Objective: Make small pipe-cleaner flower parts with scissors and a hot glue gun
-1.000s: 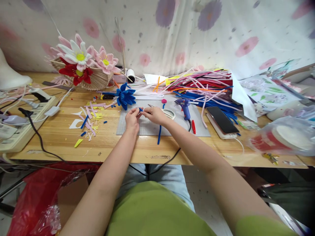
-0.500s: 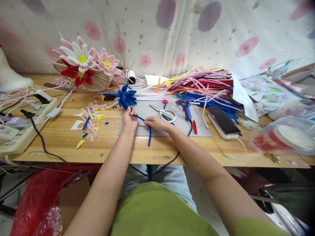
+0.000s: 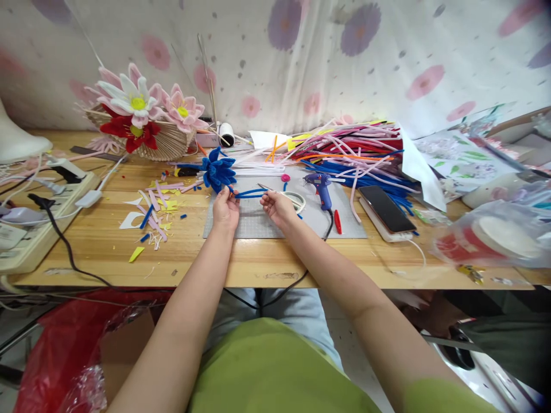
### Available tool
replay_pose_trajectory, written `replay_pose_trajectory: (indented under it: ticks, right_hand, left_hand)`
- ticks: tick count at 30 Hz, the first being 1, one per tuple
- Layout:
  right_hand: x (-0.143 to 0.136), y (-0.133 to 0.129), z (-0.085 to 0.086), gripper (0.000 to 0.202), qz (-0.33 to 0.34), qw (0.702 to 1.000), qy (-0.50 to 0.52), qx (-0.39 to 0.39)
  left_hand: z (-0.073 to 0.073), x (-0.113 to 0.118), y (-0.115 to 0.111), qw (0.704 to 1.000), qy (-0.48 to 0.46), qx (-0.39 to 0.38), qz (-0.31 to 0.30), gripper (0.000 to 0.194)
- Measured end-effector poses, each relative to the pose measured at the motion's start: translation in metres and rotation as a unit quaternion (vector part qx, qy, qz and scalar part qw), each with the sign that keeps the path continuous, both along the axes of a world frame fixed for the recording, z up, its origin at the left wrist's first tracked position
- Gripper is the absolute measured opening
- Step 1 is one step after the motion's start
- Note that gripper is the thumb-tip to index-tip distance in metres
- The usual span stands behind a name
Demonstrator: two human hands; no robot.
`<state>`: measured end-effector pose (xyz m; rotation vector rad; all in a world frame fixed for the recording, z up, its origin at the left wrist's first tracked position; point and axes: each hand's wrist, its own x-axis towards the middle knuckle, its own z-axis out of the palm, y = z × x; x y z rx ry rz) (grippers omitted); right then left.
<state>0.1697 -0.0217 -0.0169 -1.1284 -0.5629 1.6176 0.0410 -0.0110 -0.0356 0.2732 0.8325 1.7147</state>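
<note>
A wooden table (image 3: 241,269) spans the view, bearing a grey mat (image 3: 253,228) and, behind it, a heap of coloured fuzzy stems (image 3: 344,144). Over the mat are the left hand (image 3: 226,211) and right hand (image 3: 279,207), a little apart. A blue flower (image 3: 218,170) lies just beyond the left one; a glue gun (image 3: 319,188) rests farther right. White-handled scissors (image 3: 303,202) lie partly behind the right hand. Between the hands, above the mat, a slim blue stem (image 3: 246,195) stretches in two strands, pinched by both hands' fingers.
</note>
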Motion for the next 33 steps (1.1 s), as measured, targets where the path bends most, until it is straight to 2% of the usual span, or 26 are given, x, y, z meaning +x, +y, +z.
replay_pose_trajectory:
  ticks: [3, 6, 11, 14, 17, 18, 19, 21, 23, 26, 30, 33]
  right_hand:
    - [0.001, 0.001, -0.001, 0.016, -0.003, 1.000, -0.006, 0.006]
    - [-0.004, -0.003, -0.004, 0.017, 0.032, 0.999, 0.022, -0.019]
    - [-0.020, -0.014, -0.007, 0.018, 0.175, 0.983, 0.046, -0.037]
    - [-0.017, -0.012, -0.005, 0.017, 0.281, 0.958, -0.052, -0.001]
    - [-0.001, -0.003, 0.000, 0.026, 0.376, 0.903, -0.202, 0.057]
    - [0.005, 0.000, 0.002, 0.030, 0.377, 0.887, -0.254, 0.088]
    - [0.009, 0.004, 0.004, 0.032, 0.351, 0.875, -0.308, 0.130]
    - [0.015, 0.009, 0.008, 0.027, 0.245, 0.849, -0.406, 0.233]
    - [0.013, 0.012, 0.012, 0.020, 0.166, 0.807, -0.458, 0.335]
    - [0.002, 0.012, 0.012, 0.019, 0.165, 0.754, -0.477, 0.421]
    - [-0.011, 0.008, 0.011, 0.015, 0.173, 0.679, -0.552, 0.452]
    - [-0.013, 0.003, 0.020, 0.015, 0.198, 0.613, -0.607, 0.466]
  left_hand:
    - [-0.002, -0.001, 0.002, 0.999, 0.024, 0.019, -0.018, 0.011]
    - [-0.002, -0.001, 0.002, 0.999, 0.012, 0.036, -0.027, 0.011]
    - [0.007, -0.002, -0.004, 0.997, -0.058, 0.012, -0.042, 0.010]
    - [0.010, 0.001, -0.007, 0.999, -0.011, 0.015, -0.039, 0.015]
    - [0.008, 0.007, -0.008, 0.996, 0.067, 0.044, -0.033, 0.020]
    - [0.007, 0.008, -0.008, 0.993, 0.101, 0.053, -0.034, 0.021]
    - [0.005, 0.010, -0.008, 0.987, 0.142, 0.063, -0.038, 0.020]
    - [0.001, 0.012, -0.008, 0.968, 0.235, 0.081, -0.044, 0.016]
    - [-0.004, 0.012, -0.007, 0.939, 0.324, 0.103, -0.050, 0.010]
    - [-0.009, 0.011, -0.007, 0.894, 0.424, 0.137, -0.037, 0.010]
    - [-0.013, 0.007, -0.008, 0.855, 0.500, 0.140, -0.015, 0.012]
    - [-0.012, 0.005, -0.009, 0.837, 0.536, 0.112, -0.007, 0.012]
